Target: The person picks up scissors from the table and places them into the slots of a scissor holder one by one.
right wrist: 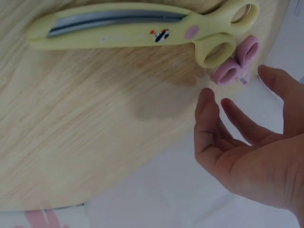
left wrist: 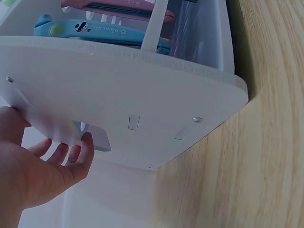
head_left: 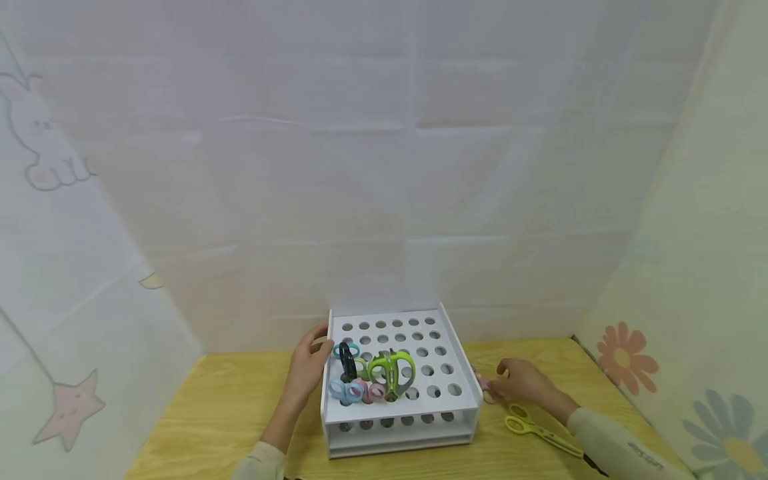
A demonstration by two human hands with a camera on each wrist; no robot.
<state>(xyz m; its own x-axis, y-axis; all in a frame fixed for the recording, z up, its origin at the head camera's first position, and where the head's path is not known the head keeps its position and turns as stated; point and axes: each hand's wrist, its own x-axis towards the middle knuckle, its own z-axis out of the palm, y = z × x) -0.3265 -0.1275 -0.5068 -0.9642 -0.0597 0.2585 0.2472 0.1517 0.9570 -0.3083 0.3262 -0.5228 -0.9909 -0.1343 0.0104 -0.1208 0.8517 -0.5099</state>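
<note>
A white rack (head_left: 459, 405) with rows of round holes stands on the table. Its near-left holes hold several scissors, handles up, among them black (head_left: 347, 363), lime green (head_left: 392, 375) and light blue scissors (head_left: 345, 391). My left hand (head_left: 309, 363) touches the rack's left side panel (left wrist: 156, 102), loosely bent fingers near its cut-out slot. Right of the rack, small pink scissors (right wrist: 248, 51) lie on the table, partly hidden in the head view. My right hand (right wrist: 247, 142) hovers by their handles, thumb and fingers apart. Yellow scissors (head_left: 543, 433) lie nearer the right forearm.
Through the rack's open front, a blue sheath (left wrist: 102, 31) and a pink sheath (left wrist: 121, 8) show below the top board. The wooden table (head_left: 240, 380) meets a pale, sheet-covered wall (head_left: 384, 200) behind and printed side sheets left and right.
</note>
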